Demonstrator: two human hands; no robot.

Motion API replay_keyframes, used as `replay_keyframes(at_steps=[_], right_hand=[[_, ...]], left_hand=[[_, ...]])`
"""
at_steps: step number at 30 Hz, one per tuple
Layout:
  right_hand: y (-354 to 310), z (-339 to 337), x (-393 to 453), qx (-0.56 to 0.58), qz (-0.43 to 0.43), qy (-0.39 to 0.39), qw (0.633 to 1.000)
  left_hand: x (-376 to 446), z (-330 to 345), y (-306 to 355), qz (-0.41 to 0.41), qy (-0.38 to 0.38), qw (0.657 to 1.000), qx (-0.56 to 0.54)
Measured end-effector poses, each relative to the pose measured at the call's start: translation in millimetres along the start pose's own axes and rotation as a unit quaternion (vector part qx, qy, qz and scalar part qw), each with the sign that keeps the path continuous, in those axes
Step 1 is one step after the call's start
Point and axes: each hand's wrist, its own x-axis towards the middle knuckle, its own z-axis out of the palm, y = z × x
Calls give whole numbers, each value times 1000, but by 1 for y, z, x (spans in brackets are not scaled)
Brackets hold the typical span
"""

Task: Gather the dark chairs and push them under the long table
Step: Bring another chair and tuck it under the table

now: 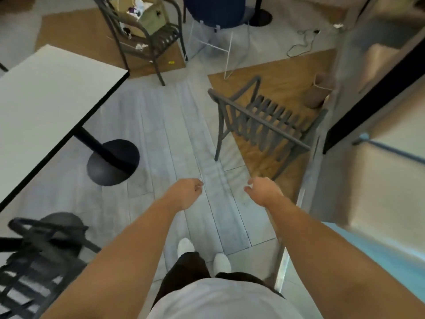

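A dark slatted chair (264, 120) stands ahead on the right, its back towards me. My left hand (184, 192) and my right hand (262, 192) reach forward side by side, short of the chair's back, both empty with loosely curled fingers. The long white table (46, 93) with a black edge runs along the left on a black round-foot pedestal (112, 162). A second dark chair (34, 261) sits at the bottom left beside the table. A third dark chair (149, 38) stands further back with a cardboard box (147, 17) on its seat.
A blue chair (216, 12) with thin white legs stands at the back. A wall or cabinet (379, 111) closes the right side. A cable (301, 42) lies on the floor at the back right, a small brown bag (319, 93) beside the near chair.
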Motion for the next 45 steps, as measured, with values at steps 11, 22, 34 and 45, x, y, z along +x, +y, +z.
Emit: replay_keyframes(at_steps=[11, 22, 34, 45], right_hand=[[52, -80, 66, 93, 109, 104, 984], [57, -132, 158, 114, 169, 124, 971], [78, -141, 231, 111, 179, 20, 977], [81, -134, 251, 57, 200, -10, 978]], left_hand=[[165, -56, 85, 153, -17, 986, 70], [322, -111, 128, 256, -33, 952, 166], [415, -115, 156, 261, -84, 924, 266], [439, -99, 158, 249, -97, 888, 374]])
